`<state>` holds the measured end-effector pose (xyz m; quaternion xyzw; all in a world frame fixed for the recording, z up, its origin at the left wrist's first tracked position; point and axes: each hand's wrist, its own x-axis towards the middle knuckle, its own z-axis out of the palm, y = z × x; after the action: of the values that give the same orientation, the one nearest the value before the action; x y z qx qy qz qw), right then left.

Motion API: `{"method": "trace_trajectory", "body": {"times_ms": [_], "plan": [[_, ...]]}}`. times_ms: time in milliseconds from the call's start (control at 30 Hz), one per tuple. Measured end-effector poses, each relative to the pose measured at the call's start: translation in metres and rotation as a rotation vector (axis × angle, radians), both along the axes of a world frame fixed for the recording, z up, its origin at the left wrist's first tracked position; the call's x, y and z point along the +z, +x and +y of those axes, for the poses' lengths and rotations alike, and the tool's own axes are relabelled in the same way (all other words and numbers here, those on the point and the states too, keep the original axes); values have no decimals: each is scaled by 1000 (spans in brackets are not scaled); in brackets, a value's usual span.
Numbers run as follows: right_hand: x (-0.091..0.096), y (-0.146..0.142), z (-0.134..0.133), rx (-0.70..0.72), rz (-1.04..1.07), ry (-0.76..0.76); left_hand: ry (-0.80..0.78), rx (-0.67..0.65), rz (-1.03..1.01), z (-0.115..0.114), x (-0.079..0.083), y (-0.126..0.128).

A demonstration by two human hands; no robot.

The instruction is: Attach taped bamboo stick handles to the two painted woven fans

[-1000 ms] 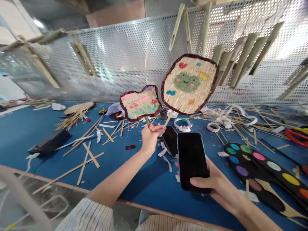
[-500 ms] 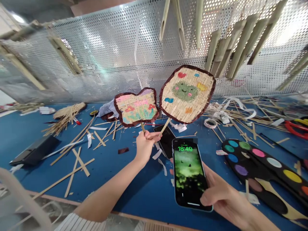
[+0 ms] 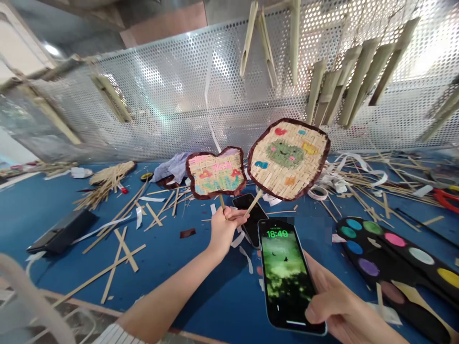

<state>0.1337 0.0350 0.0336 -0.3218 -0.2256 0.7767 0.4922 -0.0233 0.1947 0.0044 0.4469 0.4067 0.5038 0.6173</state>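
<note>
My left hand (image 3: 224,234) is raised over the table, its fingers shut around the bamboo handles of two woven bamboo fans. The smaller fan (image 3: 216,172) has a dark red rim and a painted pattern of flowers. The larger fan (image 3: 289,160) has the same kind of rim and a painted green smiling face. My right hand (image 3: 340,306) grips a smartphone (image 3: 287,277) from below, its lit lock screen showing 18:49 over a green picture. A second black phone (image 3: 249,220) lies on the table behind it, partly hidden by the first.
The blue worktable (image 3: 39,210) is strewn with bamboo strips (image 3: 114,258) and paper scraps. A paint palette (image 3: 390,258) lies right, with red scissors (image 3: 446,198) beyond it. A black case (image 3: 62,231) lies left. Bamboo pieces (image 3: 344,86) hang on a perforated metal screen (image 3: 161,95).
The phone in my right hand has lit up, showing the time. Both fans sit lower in the view, and the whole scene has shifted slightly as my head moved.
</note>
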Motion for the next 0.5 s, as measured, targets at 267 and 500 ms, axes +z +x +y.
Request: {"method": "trace_trajectory", "body": {"times_ms": [267,500], "plan": [[-1,-4,-3,-10,138,38,25,-17,-25,0,1,-1],[-10,-7,-9,-30,-15,22,46,-13,-23,3,-2,2]]}}
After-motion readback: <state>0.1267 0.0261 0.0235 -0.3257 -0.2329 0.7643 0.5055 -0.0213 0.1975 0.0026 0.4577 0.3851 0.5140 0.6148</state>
